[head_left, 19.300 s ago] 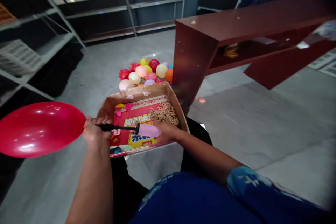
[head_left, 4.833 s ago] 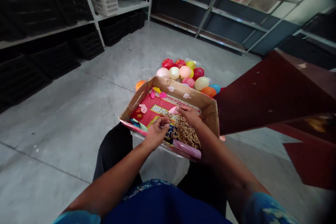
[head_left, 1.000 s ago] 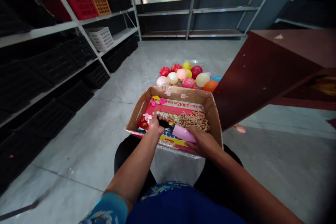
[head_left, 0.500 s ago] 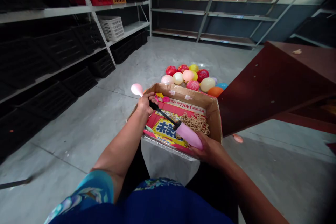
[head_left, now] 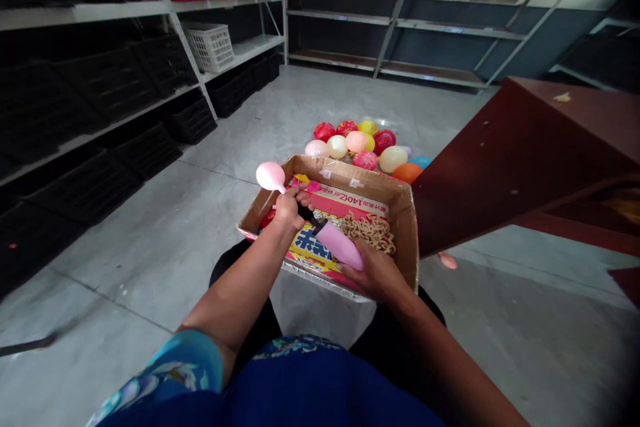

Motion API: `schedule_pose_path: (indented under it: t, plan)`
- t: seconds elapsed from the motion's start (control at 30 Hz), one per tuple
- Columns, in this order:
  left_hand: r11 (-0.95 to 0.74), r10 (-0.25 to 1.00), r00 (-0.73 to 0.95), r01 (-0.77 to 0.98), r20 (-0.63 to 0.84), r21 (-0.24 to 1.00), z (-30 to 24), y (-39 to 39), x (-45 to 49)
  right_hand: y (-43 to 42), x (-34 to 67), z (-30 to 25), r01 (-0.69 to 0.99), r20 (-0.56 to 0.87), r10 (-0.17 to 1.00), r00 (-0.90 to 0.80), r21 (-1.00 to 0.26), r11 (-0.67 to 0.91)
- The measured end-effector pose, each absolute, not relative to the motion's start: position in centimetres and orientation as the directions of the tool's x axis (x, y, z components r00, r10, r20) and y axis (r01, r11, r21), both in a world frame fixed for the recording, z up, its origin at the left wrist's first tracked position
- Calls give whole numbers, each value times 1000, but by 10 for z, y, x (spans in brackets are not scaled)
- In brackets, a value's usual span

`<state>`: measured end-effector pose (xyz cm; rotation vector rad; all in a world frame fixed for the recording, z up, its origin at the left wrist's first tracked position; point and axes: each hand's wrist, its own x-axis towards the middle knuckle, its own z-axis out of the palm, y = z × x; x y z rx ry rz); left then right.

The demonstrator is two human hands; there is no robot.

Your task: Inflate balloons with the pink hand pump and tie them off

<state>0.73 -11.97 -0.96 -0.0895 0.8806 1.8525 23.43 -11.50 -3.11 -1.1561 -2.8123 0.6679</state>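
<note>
My left hand [head_left: 291,207] is closed round the black nozzle end of a hand pump, pinching the neck of a small, partly inflated pink balloon [head_left: 271,175] on it. My right hand [head_left: 373,273] is wrapped round the pump's pink barrel [head_left: 340,246]. Both hands hover over an open cardboard box [head_left: 406,227] resting on my lap. Inside the box lie a heap of tan rubber bands [head_left: 369,229] and a few flat balloons [head_left: 307,185].
A cluster of inflated balloons [head_left: 361,145] lies on the grey floor beyond the box. A dark red wooden bench [head_left: 505,160] stands at the right. Metal shelves with black crates [head_left: 145,147] and a white basket [head_left: 210,47] line the left.
Over the last second the pink balloon has swelled on the nozzle. The pump barrel has been pushed in toward my left hand since half a second ago, hiding the black rod.
</note>
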Motion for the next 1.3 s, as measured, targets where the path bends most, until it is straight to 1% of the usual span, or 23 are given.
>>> schedule_pose_path:
  t: [0.17, 0.33, 0.47, 0.63, 0.9, 1.1, 1.2, 1.3]
  plan:
    - [-147, 774, -441, -823, -454, 549, -5, -117, 8, -118, 238, -32, 648, -147, 672, -726, -472, 597]
    - [-187, 795, -464, -801, -391, 569, 7, -114, -17, -117, 257, -29, 622, -147, 667, -731, -547, 561]
    - [-237, 785, -496, -794, -372, 559, 11, -115, -34, -114, 274, -37, 648, -135, 710, -691, -550, 526]
    - [-272, 769, -527, -782, -361, 561, 5, -118, -27, -112, 275, -46, 637, -142, 671, -728, -501, 585]
    - [-259, 776, -524, -774, -353, 578, 5, -122, 8, -120, 233, -29, 639, -90, 688, -720, -471, 608]
    - [-222, 785, -499, -781, -368, 584, 9, -124, 3, -123, 227, -20, 617, -91, 683, -724, -527, 584]
    - [-257, 788, -519, -767, -332, 588, 17, -124, -17, -120, 240, -20, 606, -120, 671, -732, -567, 558]
    - [-293, 778, -541, -762, -319, 577, 24, -125, -36, -114, 257, -28, 631, -147, 686, -713, -563, 534]
